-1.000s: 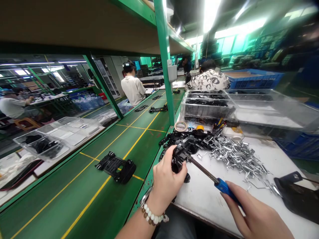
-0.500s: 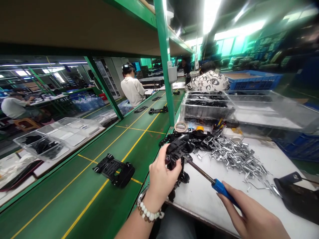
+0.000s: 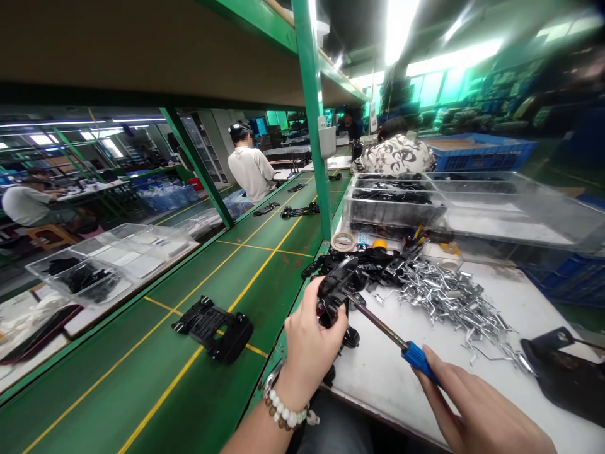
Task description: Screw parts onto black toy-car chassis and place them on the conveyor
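Note:
My left hand (image 3: 314, 343) is shut around a black plastic assembly (image 3: 336, 291), raised just above the edge of the white worktop (image 3: 392, 394). My right hand (image 3: 477, 410) grips a screwdriver with a blue handle (image 3: 416, 360), and its metal shaft reaches up to the black assembly. The tip is hidden at the part. A beaded bracelet (image 3: 286, 411) circles my left wrist. Close behind the hands lie a heap of black plastic parts (image 3: 366, 263) and a large pile of bent silver metal clips (image 3: 449, 302).
A green conveyor belt (image 3: 198, 366) with yellow lines carries black frames (image 3: 212, 329) past my left side. Clear plastic trays (image 3: 392, 203) of black parts, a tape roll (image 3: 343, 241) and a green shelf post (image 3: 312, 120) stand ahead. Co-workers sit farther along the line.
The black frame on the belt has slid toward the lower left. My left hand has turned the black assembly slightly, and the screwdriver stays near it.

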